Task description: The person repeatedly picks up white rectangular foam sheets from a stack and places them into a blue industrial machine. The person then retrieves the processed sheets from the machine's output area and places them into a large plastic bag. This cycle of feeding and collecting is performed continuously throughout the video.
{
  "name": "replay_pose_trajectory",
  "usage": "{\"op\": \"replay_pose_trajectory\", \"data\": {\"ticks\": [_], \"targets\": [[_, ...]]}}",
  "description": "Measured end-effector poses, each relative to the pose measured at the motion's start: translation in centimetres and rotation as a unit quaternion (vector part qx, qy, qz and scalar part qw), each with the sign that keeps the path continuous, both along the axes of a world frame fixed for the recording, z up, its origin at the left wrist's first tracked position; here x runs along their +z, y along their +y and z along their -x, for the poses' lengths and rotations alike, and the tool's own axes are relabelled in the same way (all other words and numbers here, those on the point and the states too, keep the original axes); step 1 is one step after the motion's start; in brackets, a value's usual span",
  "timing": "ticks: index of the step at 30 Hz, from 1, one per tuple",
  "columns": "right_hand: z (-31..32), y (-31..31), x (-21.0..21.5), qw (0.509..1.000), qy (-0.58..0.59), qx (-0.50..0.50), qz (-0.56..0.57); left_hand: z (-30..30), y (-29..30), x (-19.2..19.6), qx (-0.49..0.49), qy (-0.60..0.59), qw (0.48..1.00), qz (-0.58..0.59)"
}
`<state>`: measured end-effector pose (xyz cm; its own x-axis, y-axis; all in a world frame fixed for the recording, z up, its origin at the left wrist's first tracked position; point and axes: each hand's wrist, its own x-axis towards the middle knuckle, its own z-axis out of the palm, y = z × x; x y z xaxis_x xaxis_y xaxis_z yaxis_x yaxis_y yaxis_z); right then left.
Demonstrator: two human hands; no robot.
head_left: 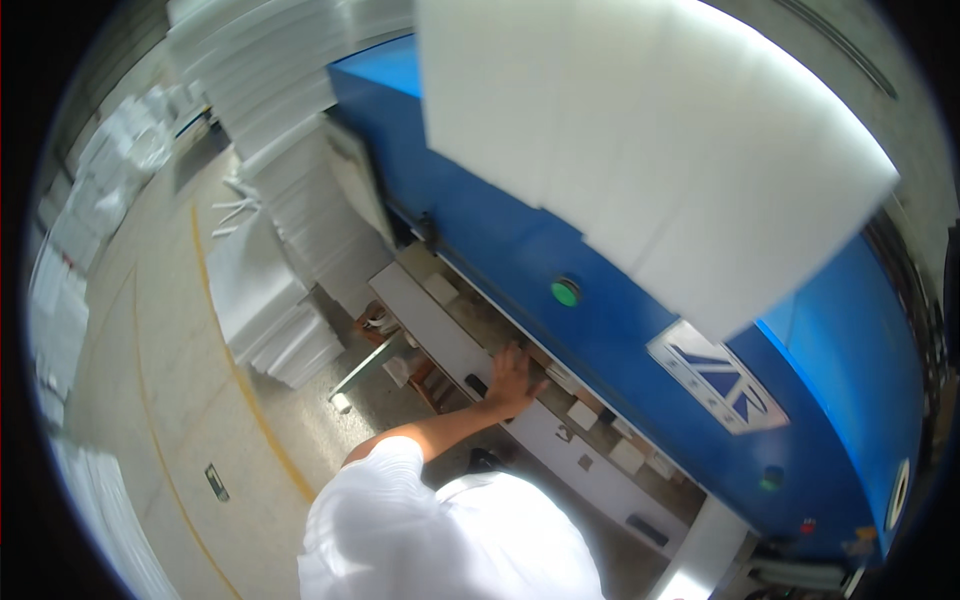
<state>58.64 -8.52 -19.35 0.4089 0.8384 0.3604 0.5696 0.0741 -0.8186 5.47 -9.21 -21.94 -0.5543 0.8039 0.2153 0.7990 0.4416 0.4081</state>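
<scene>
A person in a white shirt (pixel 450 535) leans toward a long pale ledge (pixel 600 475), the left arm reaching across from the lower left. The left hand (pixel 513 383) is spread over the ledge, its fingers apart and slightly blurred; whether they press on the surface cannot be told. The right hand is out of view. A row of small pale blocks (pixel 583 415) lies in the recess behind the ledge, the closest just beside the thumb, others farther along on both sides of the fingers; the hand covers part of the row. A black handle (pixel 476 384) sits on the ledge near the wrist. Behind rises a blue machine (pixel 480 215) with a green button (pixel 565 290), its upper part hidden by large white sheets (pixel 640 140) cut off at the top edge. Farther left, stacked white sheets (pixel 290 150) stand beside a yellow-lined floor (pixel 170 370), the distant piles indistinct.
</scene>
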Motion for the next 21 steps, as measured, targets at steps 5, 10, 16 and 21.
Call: {"op": "replay_pose_trajectory", "data": {"ticks": [5, 10, 16, 21], "targets": [[5.0, 4.8, -0.2, 0.988, -0.130, 0.060, -0.052, 1.7, 5.9, 0.6, -0.101, -0.026, 0.985, -0.135], [8.2, 9.7, -1.7, 0.956, -0.236, 0.122, -0.124, 1.9, 8.9, 1.6, -0.159, -0.036, 0.967, -0.198], [12.5, 19.3, -6.3, 0.908, -0.287, 0.285, -0.107, 1.2, 8.2, 1.4, -0.075, 0.007, 0.979, -0.191], [15.1, 21.9, -6.7, 0.931, -0.056, 0.359, 0.013, 1.0, 11.6, -2.7, -0.146, -0.385, 0.826, -0.386]]}}
